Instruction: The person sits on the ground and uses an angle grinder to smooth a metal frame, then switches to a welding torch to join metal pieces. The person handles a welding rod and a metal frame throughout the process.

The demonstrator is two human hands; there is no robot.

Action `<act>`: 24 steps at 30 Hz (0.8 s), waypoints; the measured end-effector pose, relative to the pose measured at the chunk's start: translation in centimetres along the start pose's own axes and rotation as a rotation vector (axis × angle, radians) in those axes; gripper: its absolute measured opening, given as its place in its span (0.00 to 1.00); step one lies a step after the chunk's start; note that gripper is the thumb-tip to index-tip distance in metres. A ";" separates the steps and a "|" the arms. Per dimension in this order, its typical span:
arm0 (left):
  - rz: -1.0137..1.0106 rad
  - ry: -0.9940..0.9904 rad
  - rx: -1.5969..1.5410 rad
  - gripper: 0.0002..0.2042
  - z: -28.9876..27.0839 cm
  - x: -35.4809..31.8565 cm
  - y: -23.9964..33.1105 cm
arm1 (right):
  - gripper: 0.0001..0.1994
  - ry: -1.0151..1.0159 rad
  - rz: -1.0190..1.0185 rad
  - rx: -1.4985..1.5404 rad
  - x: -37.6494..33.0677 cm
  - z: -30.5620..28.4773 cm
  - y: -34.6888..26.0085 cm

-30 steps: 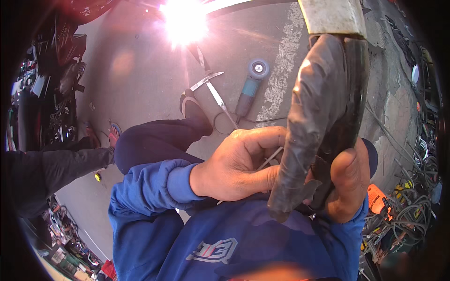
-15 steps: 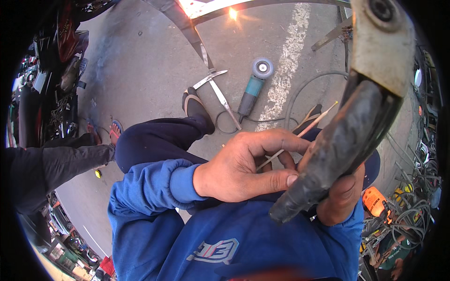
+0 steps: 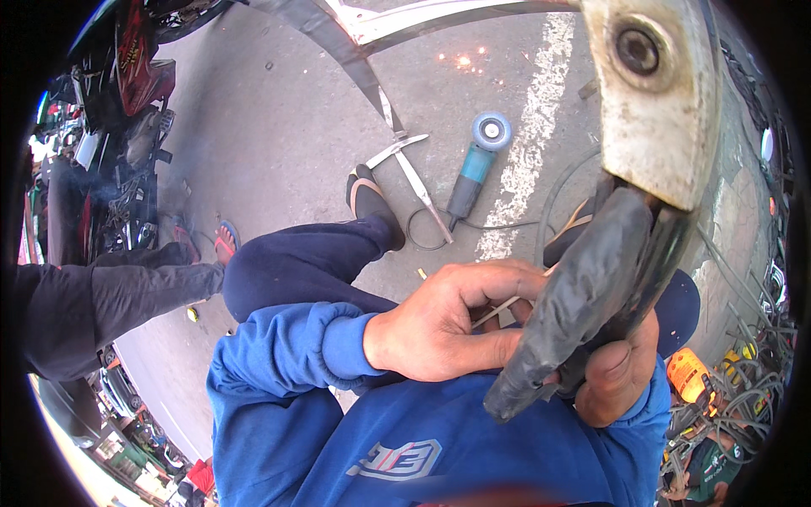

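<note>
A thin welding rod (image 3: 497, 313) is pinched in my left hand (image 3: 443, 325), its far end hidden behind a black, tape-wrapped bar (image 3: 583, 283). This bar slopes down from a dirty off-white part (image 3: 655, 110) with a large bolt in it, close in front of me. Behind the bar's lower end my right hand (image 3: 610, 378) is curled closed, thumb showing. Something dark lies in its grasp, but the bar hides most of it. The left fingertips also pass out of sight behind the bar.
An angle grinder (image 3: 471, 179) and a hammer (image 3: 411, 173) lie on the ground ahead. Small sparks (image 3: 463, 61) glow near a white metal frame (image 3: 397, 24). Tangled cables (image 3: 743, 380) and an orange object (image 3: 688, 374) are at right. Another person's legs (image 3: 127, 291) stand at left.
The bolted part and wrapped bar stand lower and further left in view. The rod's yellow tip, seen past the bar before, is now hidden. One bright flare has become several scattered sparks.
</note>
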State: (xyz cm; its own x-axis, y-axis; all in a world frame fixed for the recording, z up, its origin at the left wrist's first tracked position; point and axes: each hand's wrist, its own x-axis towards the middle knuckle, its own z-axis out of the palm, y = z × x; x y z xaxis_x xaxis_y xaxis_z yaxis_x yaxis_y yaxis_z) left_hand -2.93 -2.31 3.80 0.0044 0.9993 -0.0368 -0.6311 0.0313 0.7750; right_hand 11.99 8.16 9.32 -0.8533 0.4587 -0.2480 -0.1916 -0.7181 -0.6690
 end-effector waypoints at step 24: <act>-0.062 -0.018 -0.117 0.17 -0.2 0.0 -0.5 | 0.31 -0.077 -0.015 -0.067 0.9 -0.2 -0.1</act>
State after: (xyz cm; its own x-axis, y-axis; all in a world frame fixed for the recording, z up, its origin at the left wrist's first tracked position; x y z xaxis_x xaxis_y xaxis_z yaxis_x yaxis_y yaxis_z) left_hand -2.80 -2.35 3.25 0.0598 0.9957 -0.0702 -0.7153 0.0918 0.6927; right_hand 11.35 8.70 9.05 -0.8861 0.4252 -0.1846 -0.1739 -0.6741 -0.7179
